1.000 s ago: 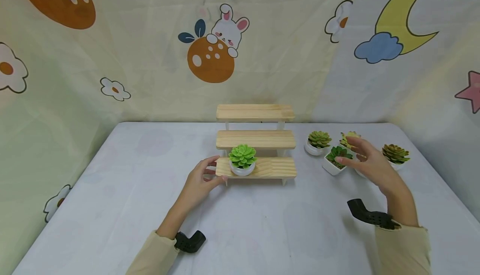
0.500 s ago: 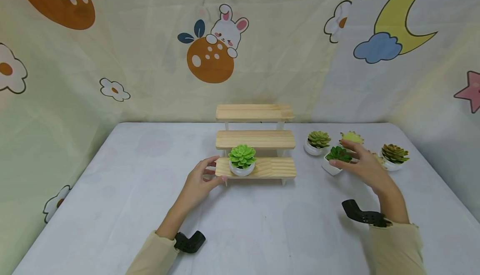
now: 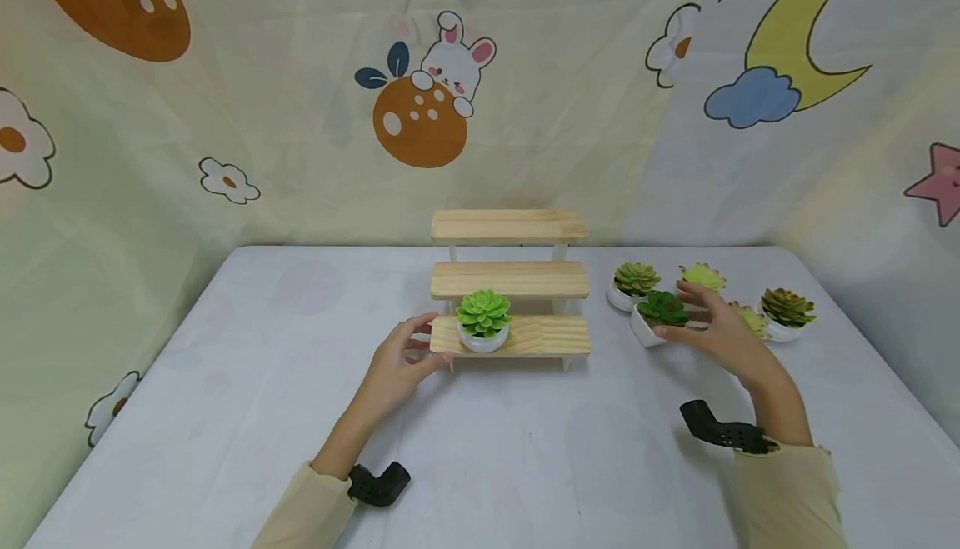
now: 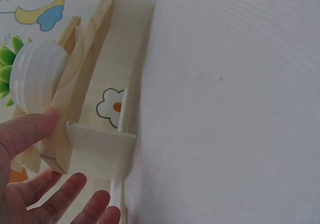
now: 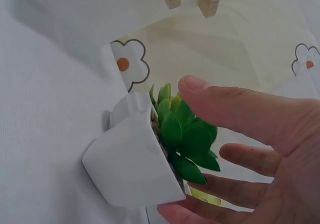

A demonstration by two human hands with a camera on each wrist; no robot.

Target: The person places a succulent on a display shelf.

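My left hand (image 3: 399, 359) holds the left end of the lowest step of a three-tier wooden display stand (image 3: 551, 334). In the left wrist view, the thumb (image 4: 35, 126) presses the plank and the other fingers spread beside and below its end. A bright green succulent in a round white pot (image 3: 483, 324) stands on that step. At the right, my right hand (image 3: 723, 336) is curved around a dark green succulent in an angular white pot (image 5: 135, 164). This pot is tilted; its thumb passes by the leaves, and a fingertip meets the rim. Contact behind the plant is hidden.
Around my right hand stand several other potted succulents: an olive-green one (image 3: 636, 281), a yellow-green one (image 3: 703, 276), a brownish one (image 3: 787, 309) and a partly hidden pale one (image 3: 752, 318). A printed cloth (image 3: 300, 99) hangs behind the white table (image 3: 525, 466).
My right hand has moved left to the dark green succulent, whose pot has shifted left and tipped. The left hand and stand have stayed put.
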